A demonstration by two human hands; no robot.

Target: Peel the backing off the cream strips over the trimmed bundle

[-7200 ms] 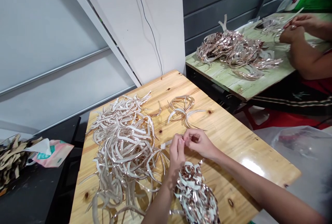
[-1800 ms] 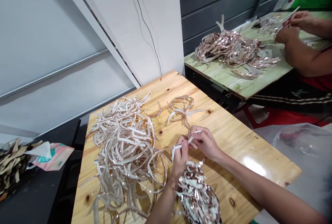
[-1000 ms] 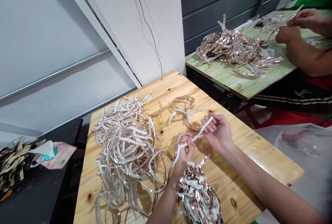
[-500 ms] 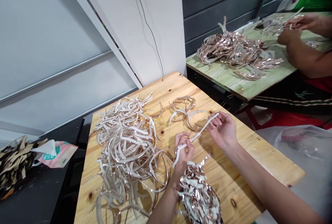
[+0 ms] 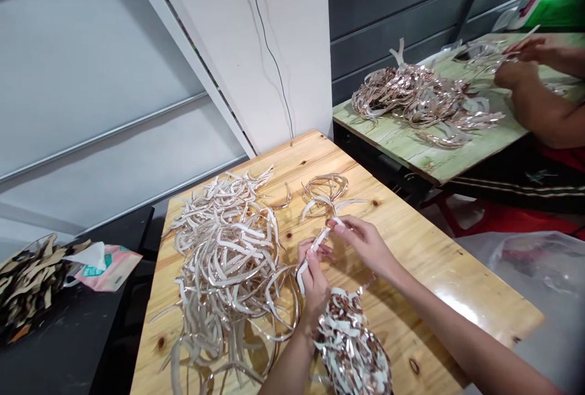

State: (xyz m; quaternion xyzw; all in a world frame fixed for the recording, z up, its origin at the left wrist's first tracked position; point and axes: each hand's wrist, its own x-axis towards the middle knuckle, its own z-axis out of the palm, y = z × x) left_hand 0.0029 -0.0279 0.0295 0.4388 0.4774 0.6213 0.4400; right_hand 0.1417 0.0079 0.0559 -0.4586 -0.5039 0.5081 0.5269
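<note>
A narrow white strip (image 5: 322, 237) runs between my two hands above the wooden table (image 5: 439, 261). My left hand (image 5: 316, 273) pinches it, with a tail of the strip hanging down past the fingers. Farther along it, my right hand (image 5: 359, 238) is closed on the other end between thumb and fingers. Left of my hands lies a big tangled heap of white and rose-gold strips (image 5: 233, 255). A small loop of strips (image 5: 325, 189) rests just beyond my hands. By my left forearm sits a bundle of crinkled shiny rose-gold and white pieces (image 5: 351, 346).
At the right, a co-worker's hands (image 5: 525, 66) are over a green table (image 5: 484, 154) bearing a shiny strip pile (image 5: 420, 96). On the left, a black surface (image 5: 59, 346) holds dark scraps (image 5: 31, 279) and a pink tissue pack (image 5: 112, 267). A clear plastic bag (image 5: 539, 285) stands at right.
My right hand has moved left and closer to my left hand, so the stretch of strip between them is shorter. My left hand keeps its pinch. The view has shifted slightly.
</note>
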